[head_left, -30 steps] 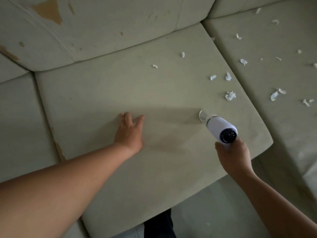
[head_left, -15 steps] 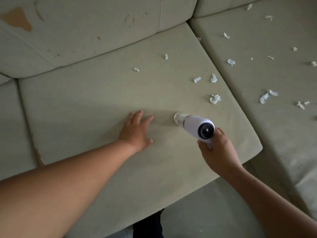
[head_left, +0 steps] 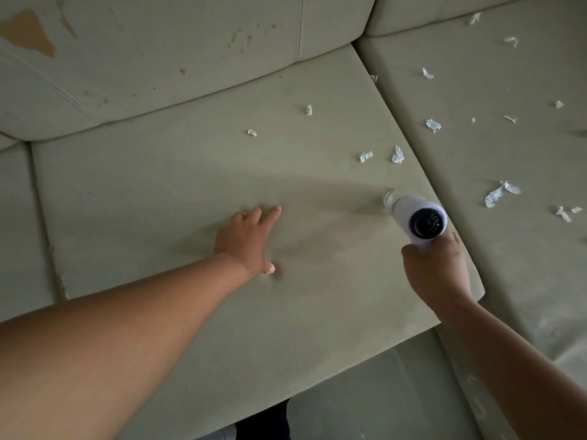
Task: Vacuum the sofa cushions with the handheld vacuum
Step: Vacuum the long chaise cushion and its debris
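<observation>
A pale green seat cushion (head_left: pixel 158 192) fills the middle of the view. My left hand (head_left: pixel 246 241) rests flat on it with fingers spread. My right hand (head_left: pixel 438 271) grips the handle of a white handheld vacuum (head_left: pixel 419 214) near the cushion's right edge; its clear nozzle (head_left: pixel 389 200) touches the fabric. Several white paper scraps lie beyond the nozzle, the nearest two scraps (head_left: pixel 381 155) a hand's width away. A smaller scrap (head_left: pixel 252 132) and another scrap (head_left: pixel 308 109) lie farther back on the same cushion.
The adjoining right cushion (head_left: pixel 524 249) carries several more scraps, with a larger scrap (head_left: pixel 498 193) near the vacuum. The back cushion (head_left: pixel 158 58) has worn brown patches. A grey floor (head_left: pixel 365 392) shows below the front edge.
The vacuum moved right along the cushion, from beside my left hand to the right edge. The scrap nearest the nozzle half a second ago is gone. My left hand stayed flat on the cushion.
</observation>
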